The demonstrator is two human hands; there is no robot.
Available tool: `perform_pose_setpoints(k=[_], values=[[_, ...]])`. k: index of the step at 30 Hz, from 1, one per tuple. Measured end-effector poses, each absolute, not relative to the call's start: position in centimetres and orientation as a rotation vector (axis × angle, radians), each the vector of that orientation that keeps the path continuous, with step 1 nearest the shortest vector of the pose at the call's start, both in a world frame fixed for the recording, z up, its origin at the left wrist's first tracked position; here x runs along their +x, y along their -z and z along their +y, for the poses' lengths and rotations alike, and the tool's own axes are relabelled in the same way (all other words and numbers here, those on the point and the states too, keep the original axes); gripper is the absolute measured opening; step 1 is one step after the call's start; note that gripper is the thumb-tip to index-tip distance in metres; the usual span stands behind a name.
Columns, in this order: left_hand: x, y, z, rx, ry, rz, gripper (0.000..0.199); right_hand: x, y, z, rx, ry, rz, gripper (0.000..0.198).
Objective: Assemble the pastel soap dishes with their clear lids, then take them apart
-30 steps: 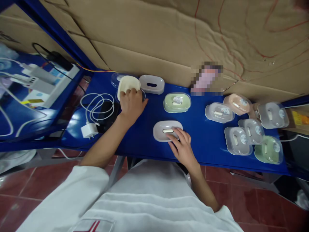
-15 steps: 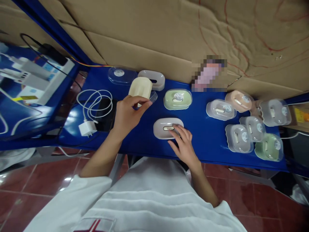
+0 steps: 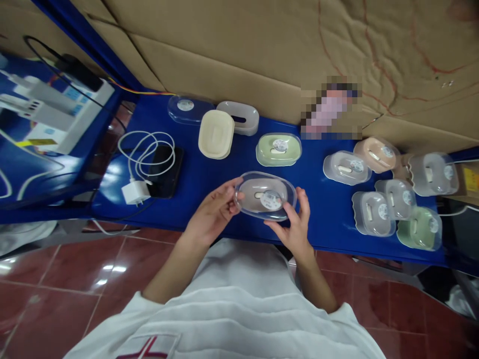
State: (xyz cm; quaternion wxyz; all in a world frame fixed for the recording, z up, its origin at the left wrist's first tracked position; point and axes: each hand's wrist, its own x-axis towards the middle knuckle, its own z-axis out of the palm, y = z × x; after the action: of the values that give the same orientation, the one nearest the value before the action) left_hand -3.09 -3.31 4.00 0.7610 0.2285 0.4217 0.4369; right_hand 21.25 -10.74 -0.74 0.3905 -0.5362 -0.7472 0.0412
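Note:
My left hand [image 3: 211, 214] pinches the left end of a clear plastic lid [image 3: 270, 200], which bears a round label. The right end of this lid is between the thumb and fingers of my right hand [image 3: 295, 229]. Beneath the lid, and seen through it, is a pale grey-white soap dish [image 3: 249, 190] with a small cream bar in its middle. Whether the lid is seated on the dish, I cannot tell. Farther back lies a cream-coloured dish [image 3: 216, 134], leaning against a pale slotted tray [image 3: 249, 119]. A green lidded soap dish [image 3: 279, 149] stands behind my hands.
Several lidded soap dishes [image 3: 374, 213] cluster at the right. Another clear lid [image 3: 190, 110] lies at the back left. On the left are a coiled white cable with a charger [image 3: 135, 192], a dark phone [image 3: 164, 172] and a power strip [image 3: 90, 114]. Cardboard [image 3: 232, 55] lines the back.
My left hand has come away from the cream dish towards me and to the right, and a clear lid is now over the pale dish. My right hand has moved from the small bar to the lid.

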Motion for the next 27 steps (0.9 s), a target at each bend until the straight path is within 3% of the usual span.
perform_pose_setpoints(k=[3, 5, 15, 24, 27], values=[[-2.5, -3.6, -4.8, 0.574, -0.968, 0.952, 0.056, 21.4, 0.1, -9.8, -1.375, -0.129, -1.931, 0.065], [-2.5, -3.4, -5.2, 0.734, -1.044, 1.046, 0.05, 21.5, -0.1, -9.2, -1.383, -0.167, -1.951, 0.062], [-3.7, -1.7, -4.9, 1.86, -0.931, 1.395, 0.031, 21.8, -0.2, -7.7, -1.478, -0.41, -1.967, 0.071], [-4.1, -0.4, -5.2, 2.021, -0.964, 1.342, 0.032, 21.5, 0.2, -7.6, -1.471, -0.379, -2.106, 0.082], [-4.4, 0.0, -5.3, 2.117, -0.914, 1.214, 0.043, 21.6, 0.3, -8.0, -1.448, -0.359, -2.106, 0.087]])
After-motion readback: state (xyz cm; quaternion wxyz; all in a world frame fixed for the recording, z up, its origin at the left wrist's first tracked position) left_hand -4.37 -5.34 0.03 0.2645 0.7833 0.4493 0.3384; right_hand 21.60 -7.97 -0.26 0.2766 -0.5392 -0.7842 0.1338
